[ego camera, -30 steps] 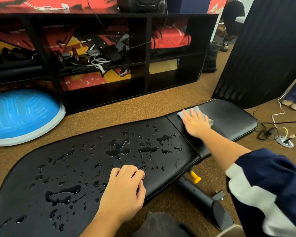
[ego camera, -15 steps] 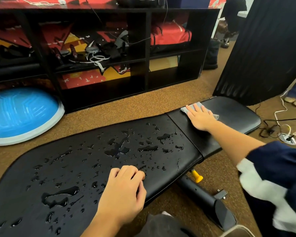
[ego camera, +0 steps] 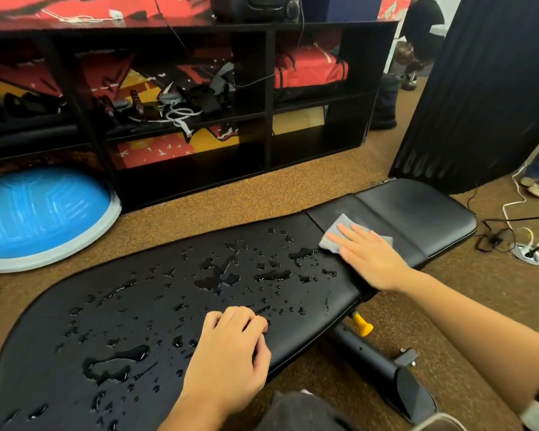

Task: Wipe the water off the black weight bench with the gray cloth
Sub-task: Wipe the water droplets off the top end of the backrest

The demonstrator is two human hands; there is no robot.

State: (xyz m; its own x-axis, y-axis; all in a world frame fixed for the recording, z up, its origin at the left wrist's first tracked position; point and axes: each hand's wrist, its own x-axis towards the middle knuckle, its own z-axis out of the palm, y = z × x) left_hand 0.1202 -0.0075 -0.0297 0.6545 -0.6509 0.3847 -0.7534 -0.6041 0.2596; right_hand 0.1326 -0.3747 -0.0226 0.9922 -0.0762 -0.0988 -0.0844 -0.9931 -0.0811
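Note:
The black weight bench (ego camera: pixel 156 306) lies low across the floor, its long pad covered in water drops and puddles (ego camera: pixel 218 275). Its short seat pad (ego camera: pixel 423 209) at the right looks dry. The gray cloth (ego camera: pixel 333 236) lies flat at the gap between the two pads. My right hand (ego camera: pixel 367 256) presses on the cloth with straight fingers, covering most of it. My left hand (ego camera: pixel 231 353) rests on the near edge of the long pad, fingers curled over the wet surface and holding nothing.
A black shelf unit (ego camera: pixel 268 98) with straps, cords and red bags stands behind the bench. A blue balance dome (ego camera: pixel 38 213) leans at the left. A black curtain (ego camera: pixel 486 88), floor cables and a power socket (ego camera: pixel 529 253) lie at the right. A yellow knob (ego camera: pixel 361 325) sticks out under the bench.
My right hand has slid the cloth leftward along the seat pad to the gap beside the wet long pad. My left hand has stayed put.

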